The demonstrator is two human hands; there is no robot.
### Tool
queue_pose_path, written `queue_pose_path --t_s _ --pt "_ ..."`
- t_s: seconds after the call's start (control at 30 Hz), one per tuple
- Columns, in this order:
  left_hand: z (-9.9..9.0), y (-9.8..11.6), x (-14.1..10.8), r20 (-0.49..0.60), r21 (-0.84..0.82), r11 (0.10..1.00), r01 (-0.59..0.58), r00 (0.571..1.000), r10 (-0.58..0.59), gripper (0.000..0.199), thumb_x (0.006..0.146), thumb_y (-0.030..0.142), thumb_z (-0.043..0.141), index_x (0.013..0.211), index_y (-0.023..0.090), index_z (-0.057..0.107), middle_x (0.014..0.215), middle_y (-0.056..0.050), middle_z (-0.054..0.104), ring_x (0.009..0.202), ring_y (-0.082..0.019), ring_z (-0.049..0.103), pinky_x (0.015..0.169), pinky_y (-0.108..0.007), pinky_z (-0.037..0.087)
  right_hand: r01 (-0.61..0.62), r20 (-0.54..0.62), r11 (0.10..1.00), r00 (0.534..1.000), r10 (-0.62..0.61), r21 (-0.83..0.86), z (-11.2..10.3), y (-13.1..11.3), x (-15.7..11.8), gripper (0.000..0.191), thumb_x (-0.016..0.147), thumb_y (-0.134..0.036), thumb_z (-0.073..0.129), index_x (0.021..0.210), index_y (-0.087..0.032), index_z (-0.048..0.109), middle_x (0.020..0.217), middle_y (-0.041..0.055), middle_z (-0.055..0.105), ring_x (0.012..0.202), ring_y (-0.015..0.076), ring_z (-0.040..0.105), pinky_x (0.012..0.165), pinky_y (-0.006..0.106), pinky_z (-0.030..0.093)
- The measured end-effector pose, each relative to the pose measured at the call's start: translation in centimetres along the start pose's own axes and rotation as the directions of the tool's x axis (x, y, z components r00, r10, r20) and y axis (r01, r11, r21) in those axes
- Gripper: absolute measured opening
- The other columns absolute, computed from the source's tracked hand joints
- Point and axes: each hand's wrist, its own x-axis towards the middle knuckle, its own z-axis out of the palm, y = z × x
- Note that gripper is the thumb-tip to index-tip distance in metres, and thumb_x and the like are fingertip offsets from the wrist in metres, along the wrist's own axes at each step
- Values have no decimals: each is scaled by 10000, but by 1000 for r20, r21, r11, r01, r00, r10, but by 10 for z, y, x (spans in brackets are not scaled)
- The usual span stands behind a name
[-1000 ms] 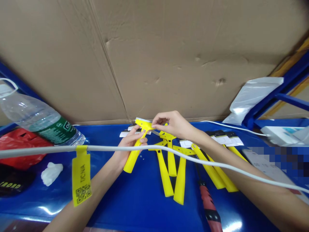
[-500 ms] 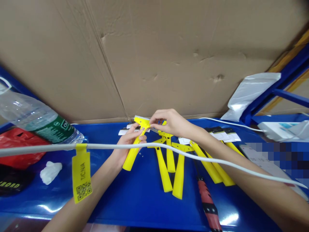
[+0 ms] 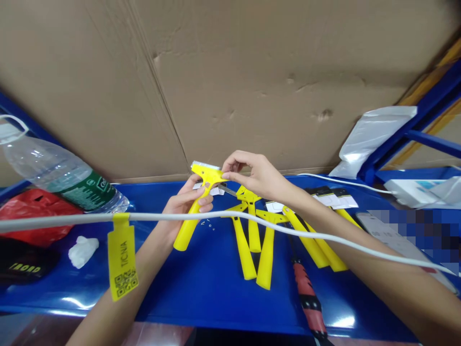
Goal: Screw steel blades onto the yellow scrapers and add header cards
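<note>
My left hand (image 3: 187, 204) is wrapped round the handle of a yellow scraper (image 3: 187, 228), which leans with its wide head up. A clear or whitish strip runs along the top edge of the head. The thumb and finger of my right hand (image 3: 248, 173) pinch the right end of that head; whether a small part is also between them, I cannot tell. Several other yellow scrapers (image 3: 264, 262) lie on the blue table (image 3: 209, 288) below and right of my hands. Small screw-like bits (image 3: 208, 224) lie beside the held handle.
A red and black screwdriver (image 3: 308, 298) lies on the right. A white cable (image 3: 302, 235) with a yellow tag (image 3: 123, 259) crosses in front of my arms. At the left are a water bottle (image 3: 68, 173), a red bag (image 3: 36, 216) and crumpled tissue (image 3: 82, 251). Cardboard (image 3: 230, 86) stands behind.
Both hands and the held scraper have moved slightly up, the scraper also a little left. My right hand keeps its pinch at the head's right end.
</note>
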Motion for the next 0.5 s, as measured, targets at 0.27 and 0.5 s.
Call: queue_pose_path --t_s 0.27,0.5 --pt "2 9 -3 -6 28 999 -25 1000 25 404 876 21 796 1200 229 672 1067 -63 709 611 -75 559 544 -195 499 -15 -55 1000 998 16 7 2 -1 1 50 1001 -240 802 963 -213 821 984 45 788 889 199 670 866 367 520" --pt "-1 5 0 0 34 999 -10 1000 10 427 871 28 802 1216 235 660 1099 -65 715 615 -73 570 541 -194 492 -24 -8 999 1000 24 -39 -1 5 1 55 1017 -265 781 988 -229 812 1014 48 800 921 211 687 897 382 528"
